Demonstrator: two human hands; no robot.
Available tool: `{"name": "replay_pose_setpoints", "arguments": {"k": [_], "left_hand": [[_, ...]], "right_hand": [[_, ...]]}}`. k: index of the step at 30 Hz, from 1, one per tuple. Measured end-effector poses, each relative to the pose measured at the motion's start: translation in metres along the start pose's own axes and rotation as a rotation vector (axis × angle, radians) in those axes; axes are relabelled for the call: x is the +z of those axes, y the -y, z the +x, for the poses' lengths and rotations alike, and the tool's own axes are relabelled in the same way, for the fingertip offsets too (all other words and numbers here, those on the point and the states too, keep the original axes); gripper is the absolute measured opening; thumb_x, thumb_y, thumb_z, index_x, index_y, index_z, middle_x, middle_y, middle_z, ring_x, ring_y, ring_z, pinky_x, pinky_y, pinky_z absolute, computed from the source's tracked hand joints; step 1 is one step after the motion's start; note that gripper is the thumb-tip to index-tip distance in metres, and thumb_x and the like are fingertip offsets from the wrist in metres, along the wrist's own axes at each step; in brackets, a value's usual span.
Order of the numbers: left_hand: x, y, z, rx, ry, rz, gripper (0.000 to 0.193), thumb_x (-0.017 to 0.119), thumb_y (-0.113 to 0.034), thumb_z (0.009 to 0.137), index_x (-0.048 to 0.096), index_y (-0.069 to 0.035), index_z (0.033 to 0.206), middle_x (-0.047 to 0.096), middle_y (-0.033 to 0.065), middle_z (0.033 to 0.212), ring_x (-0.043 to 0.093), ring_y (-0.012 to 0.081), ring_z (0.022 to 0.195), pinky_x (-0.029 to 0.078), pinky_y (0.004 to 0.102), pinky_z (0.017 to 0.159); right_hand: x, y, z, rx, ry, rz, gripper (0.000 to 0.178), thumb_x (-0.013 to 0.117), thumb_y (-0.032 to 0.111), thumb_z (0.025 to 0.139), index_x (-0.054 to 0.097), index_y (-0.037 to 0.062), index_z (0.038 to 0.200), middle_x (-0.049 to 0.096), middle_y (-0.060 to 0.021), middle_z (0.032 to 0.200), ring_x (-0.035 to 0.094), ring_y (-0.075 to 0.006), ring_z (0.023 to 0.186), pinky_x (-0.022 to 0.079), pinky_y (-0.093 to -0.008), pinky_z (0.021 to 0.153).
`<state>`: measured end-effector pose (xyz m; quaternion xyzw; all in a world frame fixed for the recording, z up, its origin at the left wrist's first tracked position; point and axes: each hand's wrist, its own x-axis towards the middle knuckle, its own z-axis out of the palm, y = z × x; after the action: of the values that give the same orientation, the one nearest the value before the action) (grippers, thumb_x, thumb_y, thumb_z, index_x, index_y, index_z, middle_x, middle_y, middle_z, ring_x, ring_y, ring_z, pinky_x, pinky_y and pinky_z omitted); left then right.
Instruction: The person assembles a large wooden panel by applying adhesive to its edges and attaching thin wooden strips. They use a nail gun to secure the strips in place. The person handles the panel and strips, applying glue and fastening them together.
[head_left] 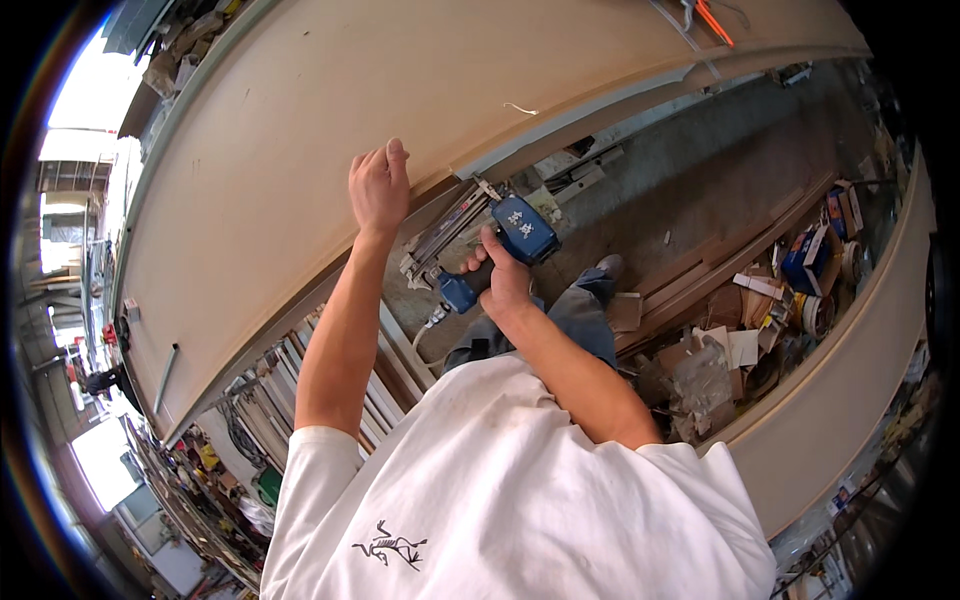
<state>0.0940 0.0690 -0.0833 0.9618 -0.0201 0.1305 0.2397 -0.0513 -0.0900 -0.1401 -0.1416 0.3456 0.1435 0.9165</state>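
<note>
Clock dirs are from the mid of our view. At approx 1 o'c we've got a blue-and-black air tool w/ a chunky blue head point(526, 230), held in our bare R hand point(508, 282): fingers clamped round its black grip, thumb up nr the head. Its long silver metal magazine point(440, 240) lies toward 10 o'c, & a pale thin hose point(420, 350) shows nr 8 o'c.

Our bare L hand point(380, 190) is btwn 10 & 11 o'c, over the edge of a broad tan flat board point(270, 170); fingers curled in together, thumb alongside. We can't tell if it touches the board or has anything inside.

On the board we see a small white curled strip point(520, 108) at 12 & a bright orange slim item point(714, 22) at 1. Long pale & brown wooden strips point(385, 385) stand at 7 to 8, & torn brown cardboard pieces point(700, 365) sit nr 4 o'c
</note>
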Motion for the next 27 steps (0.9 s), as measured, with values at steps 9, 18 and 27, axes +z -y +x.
{"name": "replay_pose_setpoints", "arguments": {"k": [9,18,27], "left_hand": [[0.013,-0.009,0.002,0.038,-0.041,0.001,0.046,0.047,-0.032,0.109,0.073,-0.004,0.083,0.072,0.0140,0.083,0.065,0.0356,0.089,0.049,0.0459,0.088],[0.022,-0.015,-0.002,0.029,-0.059,0.001,0.043,0.050,-0.030,0.108,0.073,-0.004,0.084,0.072,0.0144,0.085,0.065,0.0377,0.089,0.048,0.0462,0.088],[0.016,-0.006,0.010,0.023,0.062,0.012,0.047,0.043,-0.031,0.109,0.073,-0.002,0.088,0.074,0.0141,0.089,0.065,0.0371,0.093,0.047,0.0456,0.092]], "right_hand": [[-0.010,0.011,0.000,0.026,0.018,-0.065,0.025,0.073,0.031,0.099,0.058,0.0134,0.090,0.048,0.0027,0.077,0.051,-0.0146,0.072,0.050,-0.0363,0.075],[-0.013,0.017,-0.004,0.043,-0.009,-0.087,0.026,0.072,0.031,0.100,0.058,0.0130,0.089,0.047,0.0022,0.077,0.051,-0.0156,0.072,0.050,-0.0374,0.077],[-0.006,0.019,-0.005,0.010,-0.010,-0.059,0.022,0.077,0.025,0.096,0.062,0.0109,0.088,0.056,0.0000,0.074,0.057,-0.0164,0.068,0.051,-0.0367,0.069]]}}
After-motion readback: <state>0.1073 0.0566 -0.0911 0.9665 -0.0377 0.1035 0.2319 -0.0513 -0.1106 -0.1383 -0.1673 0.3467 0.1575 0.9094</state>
